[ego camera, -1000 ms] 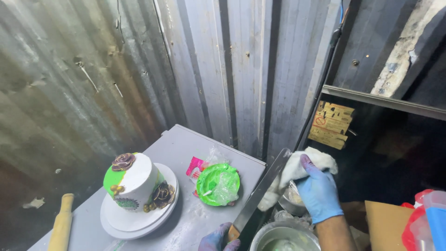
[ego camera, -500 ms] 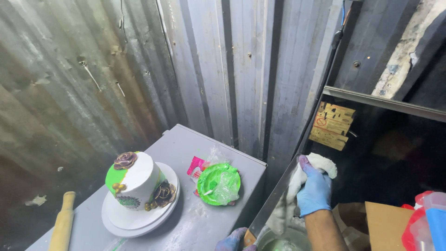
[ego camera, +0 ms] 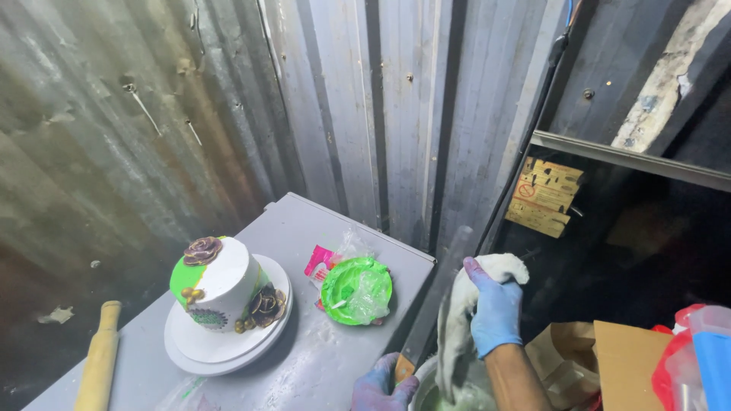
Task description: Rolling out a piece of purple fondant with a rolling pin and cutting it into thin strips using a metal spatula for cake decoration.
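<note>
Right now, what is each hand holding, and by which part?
The right hand grips a white cloth near its top, wrapped over a long blade. The left hand holds that blade's wooden handle.

Right hand (ego camera: 495, 312): blue glove on, raised near the lower middle of the view, back of the hand toward the camera. Fingers point up and curl over at the tips, thumb side to the left; the grip is closed around soft white cloth. Wrist straight, bare forearm running down and slightly right, out of the bottom edge.

Left hand (ego camera: 378, 387): also gloved, glove looks darker and smeared. Sits low at the bottom edge, only partly in view. Fingers wrapped in a fist-like grip around a wooden handle, knuckles up. Wrist and forearm out of frame.

Hands near each other, left lower than right, not touching.
</note>
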